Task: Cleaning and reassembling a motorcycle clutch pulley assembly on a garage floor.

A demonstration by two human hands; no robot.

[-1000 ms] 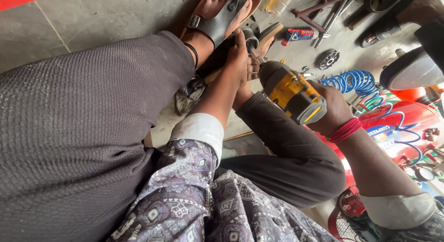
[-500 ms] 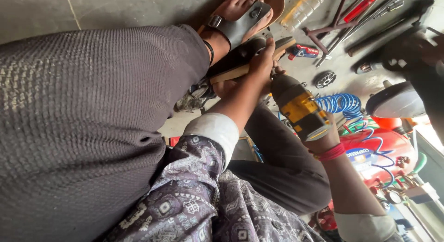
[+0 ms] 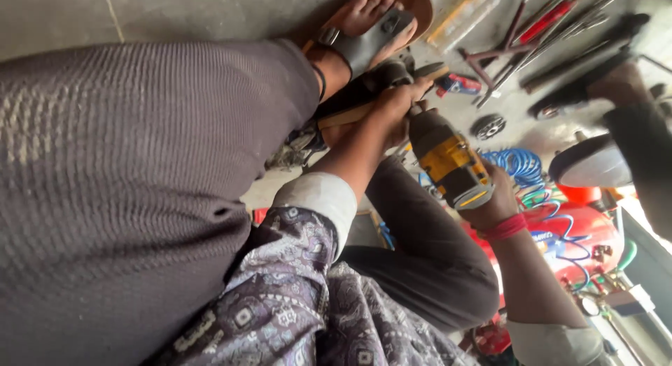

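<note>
My right hand point(image 3: 492, 198), with a red thread band at the wrist, grips a yellow and black cordless drill point(image 3: 448, 159). The drill's nose points up at a dark part point(image 3: 381, 78) lying on a wooden piece point(image 3: 343, 117) beside my sandalled foot point(image 3: 367, 31). My left hand point(image 3: 397, 106) is closed around that part right at the drill's tip. My grey trouser leg point(image 3: 126, 170) fills the left of the view. What the drill bit touches is hidden by my fingers.
Red-handled tools and long metal wrenches point(image 3: 539, 30) lie on the concrete floor at the upper right. A small round metal wheel point(image 3: 488, 126), a blue coiled hose point(image 3: 521, 166) and a red tank point(image 3: 581, 229) sit near the drill. Another person's dark-shod leg point(image 3: 616, 86) stands at the far right.
The view has shifted, so the hands and drill sit a little higher and further right. Both hands keep their grips; the drill stays pressed at the part.
</note>
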